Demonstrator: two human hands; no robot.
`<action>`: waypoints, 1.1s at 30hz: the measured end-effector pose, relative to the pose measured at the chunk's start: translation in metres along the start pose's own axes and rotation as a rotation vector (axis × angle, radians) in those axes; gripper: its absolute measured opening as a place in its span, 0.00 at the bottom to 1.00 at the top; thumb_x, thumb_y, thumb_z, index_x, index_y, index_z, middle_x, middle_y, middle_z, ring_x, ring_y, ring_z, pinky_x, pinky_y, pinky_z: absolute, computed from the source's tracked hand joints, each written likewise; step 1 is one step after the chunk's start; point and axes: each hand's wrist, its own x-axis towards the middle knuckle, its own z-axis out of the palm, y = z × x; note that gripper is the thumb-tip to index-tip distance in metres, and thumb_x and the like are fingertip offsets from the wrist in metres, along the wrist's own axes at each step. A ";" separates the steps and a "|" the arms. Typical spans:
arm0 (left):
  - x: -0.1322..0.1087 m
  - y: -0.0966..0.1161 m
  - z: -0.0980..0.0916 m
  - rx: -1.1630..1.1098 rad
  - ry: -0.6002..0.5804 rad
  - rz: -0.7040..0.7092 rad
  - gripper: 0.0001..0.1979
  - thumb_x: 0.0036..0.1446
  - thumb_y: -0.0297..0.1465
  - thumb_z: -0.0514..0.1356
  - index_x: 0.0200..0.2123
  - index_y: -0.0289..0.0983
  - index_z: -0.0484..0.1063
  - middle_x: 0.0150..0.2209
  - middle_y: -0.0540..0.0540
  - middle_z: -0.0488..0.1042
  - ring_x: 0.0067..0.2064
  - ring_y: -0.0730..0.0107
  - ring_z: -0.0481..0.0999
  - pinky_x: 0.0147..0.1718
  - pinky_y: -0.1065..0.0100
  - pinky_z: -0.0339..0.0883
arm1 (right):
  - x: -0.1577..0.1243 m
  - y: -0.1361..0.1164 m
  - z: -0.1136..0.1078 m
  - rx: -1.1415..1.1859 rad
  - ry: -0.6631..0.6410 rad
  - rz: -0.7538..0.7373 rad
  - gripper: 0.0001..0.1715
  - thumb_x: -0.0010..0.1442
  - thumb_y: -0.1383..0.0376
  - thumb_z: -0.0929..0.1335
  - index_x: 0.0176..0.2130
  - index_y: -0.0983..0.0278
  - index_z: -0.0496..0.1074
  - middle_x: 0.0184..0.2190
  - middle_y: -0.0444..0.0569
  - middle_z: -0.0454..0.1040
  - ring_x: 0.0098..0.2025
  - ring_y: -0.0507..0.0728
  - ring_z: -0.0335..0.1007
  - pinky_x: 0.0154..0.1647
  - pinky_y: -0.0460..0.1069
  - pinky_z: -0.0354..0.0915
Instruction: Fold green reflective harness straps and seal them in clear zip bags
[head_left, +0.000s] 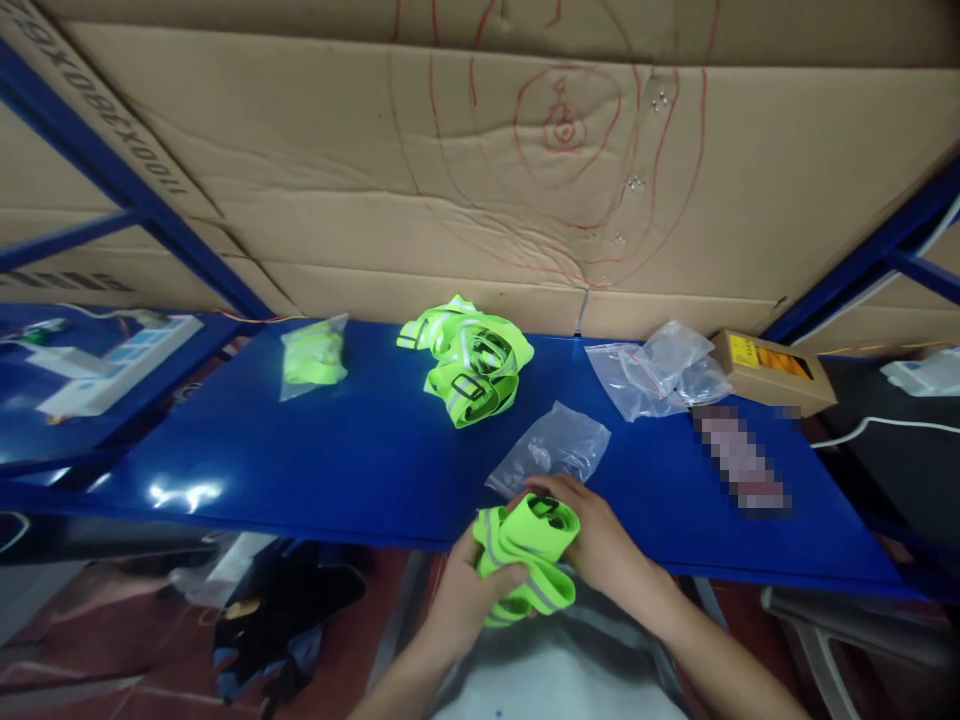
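A bundled neon-yellow reflective strap (536,545) with grey stripes and a black buckle is held between both hands, just in front of the table edge. My left hand (469,590) grips its left side, thumb across the front. Around its right and far side curls my right hand (592,530), fingers partly hidden behind the bundle. Just beyond the hands lies a clear plastic bag (555,447), flat on the blue table (315,470). Farther back sits a loose heap of the same reflective straps (476,360), with black buckles showing.
At the back left lies a bagged reflective strap (313,355). Several clear bags (660,370) are piled at the back right, beside a cardboard box (776,372). A blurred-out flat item (742,460) lies near them. A cardboard wall (315,150) with red rings closes off the back.
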 end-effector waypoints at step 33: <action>-0.003 0.067 0.008 1.845 -0.661 0.763 0.27 0.57 0.16 0.57 0.56 0.45 0.70 0.73 0.36 0.55 0.58 0.48 0.77 0.36 0.60 0.79 | 0.004 0.017 -0.043 0.210 -0.157 0.097 0.09 0.68 0.65 0.69 0.38 0.61 0.81 0.34 0.44 0.81 0.35 0.53 0.75 0.37 0.46 0.65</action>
